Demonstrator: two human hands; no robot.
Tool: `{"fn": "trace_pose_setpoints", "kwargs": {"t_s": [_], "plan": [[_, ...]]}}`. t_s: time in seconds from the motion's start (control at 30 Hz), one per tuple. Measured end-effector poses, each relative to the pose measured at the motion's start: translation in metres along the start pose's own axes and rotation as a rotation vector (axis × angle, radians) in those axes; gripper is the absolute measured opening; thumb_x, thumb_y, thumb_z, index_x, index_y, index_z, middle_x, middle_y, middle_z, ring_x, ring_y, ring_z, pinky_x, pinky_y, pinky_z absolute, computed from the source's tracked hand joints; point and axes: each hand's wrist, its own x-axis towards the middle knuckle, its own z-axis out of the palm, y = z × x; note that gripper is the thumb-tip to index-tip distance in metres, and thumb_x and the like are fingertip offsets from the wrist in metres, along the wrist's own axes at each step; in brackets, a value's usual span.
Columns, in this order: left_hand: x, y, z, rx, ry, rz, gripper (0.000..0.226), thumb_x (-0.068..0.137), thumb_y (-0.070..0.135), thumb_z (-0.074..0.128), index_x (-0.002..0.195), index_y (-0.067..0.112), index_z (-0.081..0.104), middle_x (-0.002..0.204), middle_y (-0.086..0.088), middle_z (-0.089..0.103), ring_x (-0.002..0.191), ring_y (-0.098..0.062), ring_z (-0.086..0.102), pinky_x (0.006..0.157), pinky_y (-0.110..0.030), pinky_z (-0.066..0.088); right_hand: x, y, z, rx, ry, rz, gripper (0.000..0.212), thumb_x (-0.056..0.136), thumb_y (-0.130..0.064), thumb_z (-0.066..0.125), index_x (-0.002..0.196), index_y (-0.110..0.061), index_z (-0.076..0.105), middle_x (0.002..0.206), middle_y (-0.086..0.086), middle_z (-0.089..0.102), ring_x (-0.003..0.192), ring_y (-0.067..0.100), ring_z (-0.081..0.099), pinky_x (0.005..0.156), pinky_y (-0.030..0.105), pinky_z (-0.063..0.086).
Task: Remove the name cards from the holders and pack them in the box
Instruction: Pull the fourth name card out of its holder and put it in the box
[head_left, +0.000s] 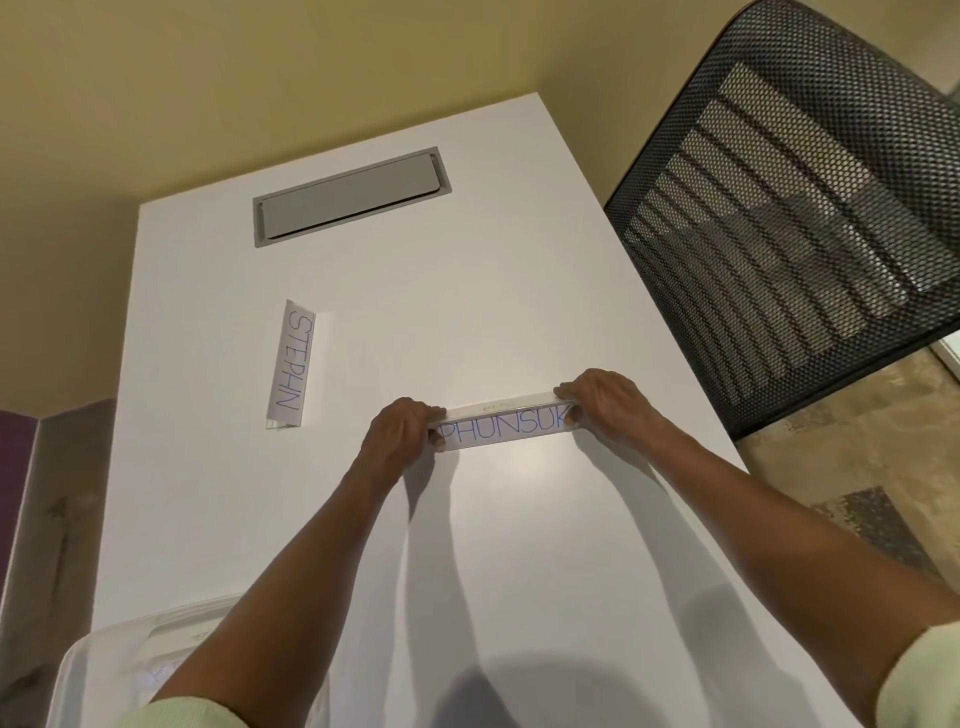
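Two hands hold one name card holder on the table.
The left hand (402, 434) and right hand (602, 400) pinch the ends of the holder (506, 423); the card (501, 432) lies between their fingers.

The table (519, 545) filling the middle of the frame is plain white, with a grey hatch (350, 197) near its top. Both cards, STEPHN (292, 364) at centre left and PHUNSUK (506, 428) at centre, are white with thin blue letters. The chair (810, 208) at upper right is black honeycomb mesh. The wall (208, 78) is yellow-beige. Sleeves (919, 680) at the bottom are pale green.
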Motion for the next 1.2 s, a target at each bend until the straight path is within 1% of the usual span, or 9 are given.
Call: {"fn": "trace_pose_setpoints", "kwargs": {"t_s": [0.13, 0.23, 0.4, 0.57, 0.73, 0.9, 1.0, 1.1, 1.2], "plan": [[-0.002, 0.007, -0.002, 0.038, -0.004, 0.005, 0.037, 0.093, 0.013, 0.050, 0.128, 0.018, 0.063, 0.112, -0.007, 0.071, 0.111, -0.027, 0.057, 0.096, -0.035, 0.043, -0.002, -0.001, -0.001, -0.065, 0.080, -0.116, 0.028, 0.067, 0.002, 0.074, 0.094, -0.002, 0.069, 0.073, 0.014, 0.068, 0.064, 0.033, 0.063, 0.054, 0.034, 0.049], [-0.005, 0.012, -0.004, 0.029, 0.002, 0.007, 0.033, 0.094, 0.009, 0.047, 0.119, 0.014, 0.068, 0.105, -0.010, 0.072, 0.107, -0.031, 0.059, 0.094, -0.039, 0.046, -0.001, -0.001, 0.000, -0.093, 0.099, -0.145, 0.024, 0.065, 0.005, 0.073, 0.087, -0.003, 0.068, 0.067, 0.013, 0.066, 0.059, 0.033, 0.061, 0.051, 0.032, 0.046], [-0.008, 0.016, -0.007, -0.030, 0.003, -0.018, 0.035, 0.093, 0.017, 0.043, 0.113, 0.014, 0.071, 0.102, -0.009, 0.073, 0.104, -0.028, 0.062, 0.093, -0.038, 0.047, 0.003, -0.002, 0.003, -0.108, 0.066, -0.092, 0.024, 0.072, 0.002, 0.071, 0.096, 0.001, 0.069, 0.076, 0.017, 0.070, 0.068, 0.036, 0.063, 0.059, 0.038, 0.053], [-0.009, 0.014, -0.013, -0.070, 0.006, -0.032, 0.031, 0.096, 0.012, 0.047, 0.113, 0.016, 0.072, 0.103, -0.004, 0.075, 0.107, -0.023, 0.060, 0.095, -0.036, 0.045, 0.010, -0.007, -0.013, -0.133, -0.096, 0.050, 0.019, 0.083, -0.017, 0.057, 0.096, -0.010, 0.069, 0.093, 0.007, 0.071, 0.091, 0.028, 0.060, 0.074, 0.039, 0.051], [-0.021, 0.016, -0.028, 0.025, -0.004, 0.010, 0.036, 0.089, 0.009, 0.054, 0.121, 0.015, 0.067, 0.112, -0.006, 0.072, 0.116, -0.024, 0.056, 0.094, -0.034, 0.045, 0.009, -0.021, -0.030, -0.130, -0.180, 0.071, 0.006, 0.073, -0.017, 0.060, 0.075, -0.012, 0.063, 0.078, 0.008, 0.067, 0.077, 0.029, 0.057, 0.059, 0.032, 0.043], [-0.040, 0.019, -0.053, -0.001, -0.013, 0.010, 0.037, 0.086, 0.006, 0.054, 0.119, 0.015, 0.069, 0.107, -0.007, 0.074, 0.111, -0.025, 0.059, 0.093, -0.036, 0.047, 0.003, -0.038, -0.050, -0.104, -0.181, 0.060, 0.006, 0.069, -0.014, 0.060, 0.072, -0.011, 0.064, 0.070, 0.009, 0.065, 0.069, 0.030, 0.056, 0.054, 0.030, 0.038], [-0.057, 0.021, -0.069, -0.045, 0.005, 0.010, 0.041, 0.088, -0.001, 0.045, 0.121, 0.009, 0.067, 0.099, -0.007, 0.077, 0.110, -0.020, 0.061, 0.094, -0.035, 0.047, -0.004, -0.054, -0.065, -0.100, -0.144, 0.058, 0.007, 0.069, -0.013, 0.061, 0.073, -0.010, 0.066, 0.067, 0.006, 0.065, 0.066, 0.026, 0.050, 0.054, 0.029, 0.037], [-0.077, 0.021, -0.086, -0.087, 0.025, 0.004, 0.043, 0.088, -0.004, 0.040, 0.121, 0.006, 0.065, 0.094, -0.009, 0.077, 0.106, -0.018, 0.065, 0.094, -0.033, 0.047, -0.009, -0.072, -0.079, -0.094, -0.127, 0.058, 0.009, 0.073, -0.013, 0.062, 0.075, -0.015, 0.071, 0.070, 0.003, 0.069, 0.070, 0.025, 0.053, 0.055, 0.028, 0.037], [-0.095, 0.021, -0.103, -0.045, 0.070, 0.033, 0.040, 0.089, -0.004, 0.043, 0.123, 0.004, 0.064, 0.098, -0.010, 0.077, 0.112, -0.020, 0.061, 0.097, -0.035, 0.045, -0.014, -0.089, -0.090, -0.128, -0.100, 0.039, 0.013, 0.078, -0.015, 0.064, 0.085, -0.019, 0.074, 0.084, 0.004, 0.072, 0.085, 0.027, 0.060, 0.060, 0.029, 0.041]]}}
